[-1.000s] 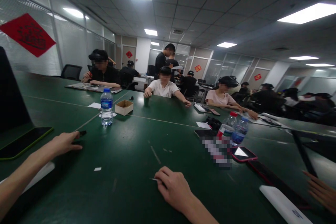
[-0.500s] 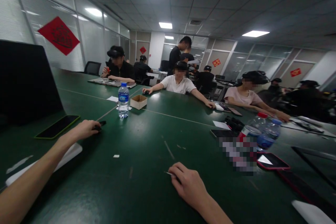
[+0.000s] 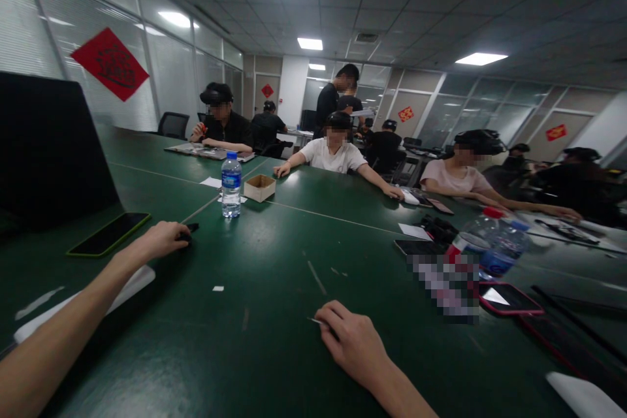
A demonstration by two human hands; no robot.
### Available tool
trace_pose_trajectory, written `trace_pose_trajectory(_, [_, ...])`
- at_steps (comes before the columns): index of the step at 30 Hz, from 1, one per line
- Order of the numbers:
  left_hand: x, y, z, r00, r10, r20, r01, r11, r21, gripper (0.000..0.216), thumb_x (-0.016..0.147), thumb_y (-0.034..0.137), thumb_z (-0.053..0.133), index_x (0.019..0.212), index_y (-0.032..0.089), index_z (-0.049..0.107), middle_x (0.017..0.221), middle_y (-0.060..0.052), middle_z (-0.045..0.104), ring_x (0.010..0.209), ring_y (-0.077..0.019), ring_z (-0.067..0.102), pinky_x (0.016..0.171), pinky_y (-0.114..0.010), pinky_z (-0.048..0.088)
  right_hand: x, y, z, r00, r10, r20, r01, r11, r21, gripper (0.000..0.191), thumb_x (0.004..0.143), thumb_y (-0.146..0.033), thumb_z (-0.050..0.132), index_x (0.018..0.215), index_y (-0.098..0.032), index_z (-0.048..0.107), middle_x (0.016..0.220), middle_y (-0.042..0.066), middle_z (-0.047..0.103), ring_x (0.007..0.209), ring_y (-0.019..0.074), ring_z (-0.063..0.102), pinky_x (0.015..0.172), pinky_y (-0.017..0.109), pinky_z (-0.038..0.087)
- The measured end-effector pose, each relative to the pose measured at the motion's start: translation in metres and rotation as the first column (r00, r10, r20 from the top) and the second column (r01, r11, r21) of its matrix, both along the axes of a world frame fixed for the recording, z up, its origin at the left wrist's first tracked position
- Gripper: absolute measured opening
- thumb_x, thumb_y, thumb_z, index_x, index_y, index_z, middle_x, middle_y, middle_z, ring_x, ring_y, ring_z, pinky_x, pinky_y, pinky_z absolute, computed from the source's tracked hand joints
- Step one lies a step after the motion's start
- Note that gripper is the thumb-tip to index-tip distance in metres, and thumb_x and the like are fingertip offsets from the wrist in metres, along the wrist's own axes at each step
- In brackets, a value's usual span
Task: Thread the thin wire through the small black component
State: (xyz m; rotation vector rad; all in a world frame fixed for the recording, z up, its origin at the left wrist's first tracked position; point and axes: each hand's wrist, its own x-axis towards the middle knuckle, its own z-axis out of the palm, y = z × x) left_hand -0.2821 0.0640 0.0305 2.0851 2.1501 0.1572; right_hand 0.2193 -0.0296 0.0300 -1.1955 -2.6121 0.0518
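My left hand (image 3: 164,238) rests on the green table (image 3: 206,346) with its fingers closed round a small black object (image 3: 188,234), mostly covered by the fingertips. Its exact kind does not show. Beside that wrist lies a phone with a lime-green edge (image 3: 108,234). At the lower middle, my right hand (image 3: 350,336) is on the tabletop, fingers curled and pinching a thin pale sliver (image 3: 315,320); only its tip sticks out to the left. A small white scrap (image 3: 218,288) lies between the two hands.
A water bottle (image 3: 231,184) and an open small box (image 3: 259,188) stand ahead. To the right are two more bottles (image 3: 507,249), a red-edged phone (image 3: 509,298) and a dark phone (image 3: 416,247). A black screen (image 3: 49,144) rises at left. Several people sit across the table.
My hands keep their places and grips. Across the table, the person in white has drawn a hand off a dark object; the person at right has stretched an arm further right.
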Motion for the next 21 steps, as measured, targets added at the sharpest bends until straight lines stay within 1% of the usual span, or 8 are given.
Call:
trace_pose_trajectory(3, [0.0000, 0.0007, -0.0016, 1.000, -0.009, 0.001, 0.009, 1.000, -0.003, 0.044, 0.076, 0.039, 0.056, 0.113, 0.019, 0.065, 0.105, -0.008, 0.068, 0.094, -0.0235, 0.065, 0.080, -0.029, 0.051, -0.0005, -0.0004, 0.0006, 1.000, -0.001, -0.003, 0.001, 1.000, -0.003, 0.023, 0.088, -0.020, 0.045, 0.102, -0.022, 0.063, 0.101, 0.002, 0.062, 0.073, 0.0098, 0.059, 0.063, 0.020, 0.047])
trace_pose_trajectory(8, [0.0032, 0.0002, -0.0023, 0.998, -0.044, -0.050, 0.043, 0.999, -0.025, 0.041, 0.075, 0.038, 0.055, 0.110, 0.020, 0.067, 0.104, -0.007, 0.069, 0.094, -0.0240, 0.064, 0.080, -0.028, 0.050, -0.0013, -0.0007, -0.0002, 1.000, -0.008, 0.011, 0.008, 1.000, -0.016, 0.022, 0.088, -0.020, 0.045, 0.103, -0.023, 0.061, 0.102, 0.002, 0.061, 0.075, 0.0106, 0.060, 0.065, 0.022, 0.047])
trace_pose_trajectory(11, [0.0050, -0.0006, -0.0013, 0.998, -0.033, -0.056, 0.031, 0.998, -0.047, 0.041, 0.076, 0.037, 0.054, 0.111, 0.020, 0.066, 0.104, -0.007, 0.069, 0.094, -0.0239, 0.064, 0.079, -0.029, 0.050, -0.0016, -0.0007, -0.0003, 1.000, -0.017, 0.015, 0.017, 1.000, -0.023, 0.022, 0.089, -0.019, 0.044, 0.104, -0.023, 0.061, 0.103, 0.002, 0.061, 0.076, 0.0113, 0.060, 0.067, 0.023, 0.048])
trace_pose_trajectory(16, [0.0063, -0.0004, -0.0010, 0.998, -0.021, -0.052, 0.018, 0.999, -0.051, 0.038, 0.077, 0.035, 0.057, 0.111, 0.020, 0.066, 0.107, -0.008, 0.067, 0.096, -0.0239, 0.064, 0.080, -0.029, 0.050, -0.0016, -0.0007, 0.0012, 1.000, -0.009, -0.002, 0.009, 1.000, -0.017, 0.021, 0.088, -0.019, 0.045, 0.101, -0.022, 0.062, 0.100, 0.002, 0.061, 0.073, 0.0101, 0.059, 0.064, 0.021, 0.047])
trace_pose_trajectory(21, [0.0089, 0.0007, -0.0052, 0.995, -0.010, -0.104, 0.006, 0.999, -0.042, 0.036, 0.077, 0.032, 0.056, 0.110, 0.022, 0.066, 0.110, -0.008, 0.066, 0.096, -0.0242, 0.064, 0.084, -0.031, 0.049, -0.0015, -0.0009, 0.0020, 1.000, -0.001, -0.009, 0.001, 1.000, -0.014, 0.022, 0.089, -0.019, 0.045, 0.102, -0.022, 0.062, 0.101, 0.002, 0.061, 0.073, 0.0100, 0.059, 0.064, 0.021, 0.047])
